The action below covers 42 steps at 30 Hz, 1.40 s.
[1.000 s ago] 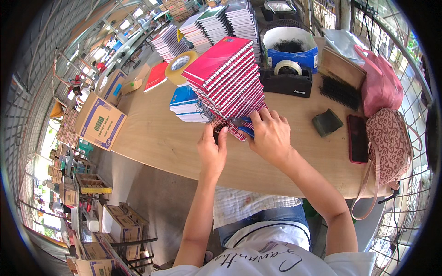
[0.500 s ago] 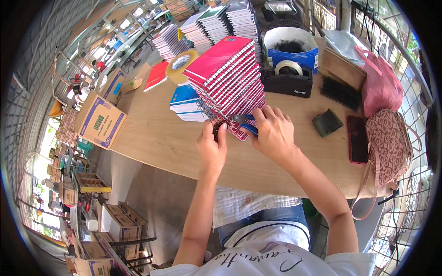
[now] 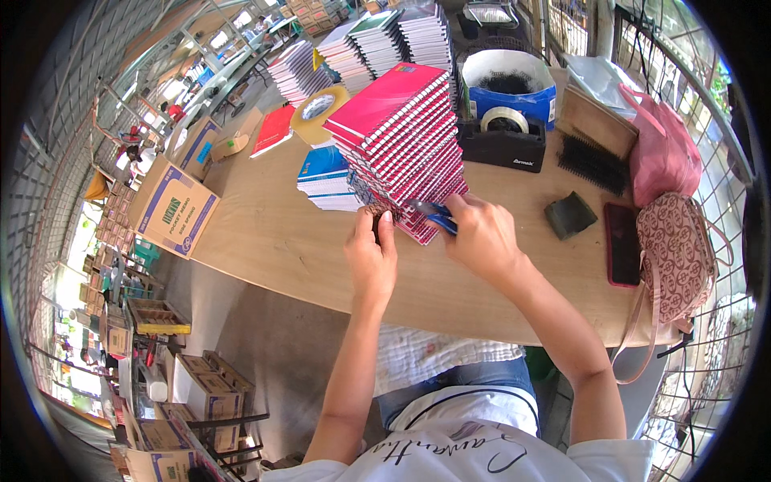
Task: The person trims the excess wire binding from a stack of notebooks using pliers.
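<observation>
Head view: I am gripping a blue-handled tool (image 3: 438,217), probably small cutters or pliers, with my right hand (image 3: 486,233) wrapping its handles. My left hand (image 3: 371,253) is pinching a dark, wiry bit (image 3: 385,215) between thumb and fingers; I cannot tell whether it is loose or part of a binding. Both hands are working at the near foot of the pink notebook stack (image 3: 397,149), which is standing on the tan table (image 3: 297,253) before me. The tool's metal nose is pointing left across the spines; whether it is touching wire, I cannot tell. To do this well, I should be steadying the wire close to the nose, keeping my fingertips clear, and sparing the covers and the tall pile any nudge. The glossy top cover is catching light, while the spines below are showing ridged pink-and-white bands. Behind, a smooth, translucent tape roll (image 3: 306,126) is resting near blue notebooks (image 3: 328,181).
</observation>
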Motion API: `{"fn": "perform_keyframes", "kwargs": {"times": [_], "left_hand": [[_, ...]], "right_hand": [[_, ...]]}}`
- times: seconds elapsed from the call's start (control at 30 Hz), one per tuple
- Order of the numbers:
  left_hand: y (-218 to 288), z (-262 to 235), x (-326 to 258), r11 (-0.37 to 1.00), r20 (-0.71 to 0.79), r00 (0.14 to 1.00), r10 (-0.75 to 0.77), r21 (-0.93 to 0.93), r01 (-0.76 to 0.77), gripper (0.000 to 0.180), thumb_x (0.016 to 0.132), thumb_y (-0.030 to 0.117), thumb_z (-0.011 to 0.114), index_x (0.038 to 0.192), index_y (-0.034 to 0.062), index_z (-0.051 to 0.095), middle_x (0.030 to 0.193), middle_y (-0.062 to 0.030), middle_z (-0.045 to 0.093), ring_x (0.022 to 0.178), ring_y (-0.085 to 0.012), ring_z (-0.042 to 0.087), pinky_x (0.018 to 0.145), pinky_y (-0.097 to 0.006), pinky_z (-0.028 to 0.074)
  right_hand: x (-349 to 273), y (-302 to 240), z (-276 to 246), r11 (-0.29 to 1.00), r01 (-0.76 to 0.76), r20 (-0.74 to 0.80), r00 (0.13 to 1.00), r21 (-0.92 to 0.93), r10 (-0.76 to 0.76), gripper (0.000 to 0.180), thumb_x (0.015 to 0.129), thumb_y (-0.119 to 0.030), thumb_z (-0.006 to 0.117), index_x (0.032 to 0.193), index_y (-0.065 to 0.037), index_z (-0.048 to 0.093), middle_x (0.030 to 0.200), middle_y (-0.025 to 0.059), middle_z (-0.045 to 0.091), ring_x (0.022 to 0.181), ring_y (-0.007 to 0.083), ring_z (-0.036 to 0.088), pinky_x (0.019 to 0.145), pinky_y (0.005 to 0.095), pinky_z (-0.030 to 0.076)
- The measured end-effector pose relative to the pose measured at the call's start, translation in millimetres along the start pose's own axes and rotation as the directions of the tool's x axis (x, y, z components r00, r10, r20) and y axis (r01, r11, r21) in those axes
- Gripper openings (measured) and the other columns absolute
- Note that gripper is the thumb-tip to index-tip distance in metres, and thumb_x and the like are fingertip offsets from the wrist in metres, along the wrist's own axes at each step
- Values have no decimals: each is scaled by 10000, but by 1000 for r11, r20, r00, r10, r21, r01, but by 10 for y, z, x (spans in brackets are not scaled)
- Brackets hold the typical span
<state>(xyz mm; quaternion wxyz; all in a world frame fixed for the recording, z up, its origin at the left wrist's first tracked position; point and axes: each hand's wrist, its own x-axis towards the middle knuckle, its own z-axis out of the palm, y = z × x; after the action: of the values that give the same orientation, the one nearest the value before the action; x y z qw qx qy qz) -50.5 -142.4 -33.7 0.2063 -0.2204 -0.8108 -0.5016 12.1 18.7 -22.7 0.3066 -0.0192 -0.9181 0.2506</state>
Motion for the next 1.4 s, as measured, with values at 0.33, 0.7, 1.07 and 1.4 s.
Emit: {"fn": "perform_keyframes", "kwargs": {"times": [0.33, 0.7, 1.07, 1.4], "left_hand": [[-46, 72, -419, 250, 525, 710, -470, -692, 677, 176, 992, 277, 558, 1008, 102, 548, 814, -16, 552, 585, -56, 441, 503, -195, 353], [804, 2221, 1754, -61, 753, 592, -287, -631, 773, 293, 965, 239, 567, 1166, 41, 492, 1017, -146, 575, 793, -199, 582, 684, -296, 513], [1113, 1528, 421, 634, 558, 817, 147, -686, 355, 518, 969, 235, 577, 1423, 63, 397, 1396, -113, 492, 1290, -248, 477, 1035, -375, 388], [160, -73, -215, 840, -120, 981, -149, -538, 62, 381, 892, 6, 640, 1229, 1, 463, 1165, -91, 518, 963, -145, 541, 832, -265, 479]], "right_hand": [[-302, 425, -114, 892, -303, 114, 953, 337, 281, 376, 798, -357, 757, 870, -19, 611, 746, 81, 621, 675, 269, 638, 603, 383, 496], [-705, 1252, -360, -361, -120, 316, 770, 925, 554, 479, 966, -473, 509, 1102, -19, 579, 866, 74, 604, 809, 214, 600, 769, 379, 492], [-628, 1176, -438, -221, -92, 219, 715, 971, 664, 663, 967, -602, 383, 1288, -31, 482, 922, 79, 607, 852, 223, 596, 791, 357, 475], [-79, 215, -418, 992, 72, -33, 997, 99, -69, 352, 786, -264, 747, 993, -51, 560, 879, 132, 599, 802, 330, 599, 674, 408, 502]]}}
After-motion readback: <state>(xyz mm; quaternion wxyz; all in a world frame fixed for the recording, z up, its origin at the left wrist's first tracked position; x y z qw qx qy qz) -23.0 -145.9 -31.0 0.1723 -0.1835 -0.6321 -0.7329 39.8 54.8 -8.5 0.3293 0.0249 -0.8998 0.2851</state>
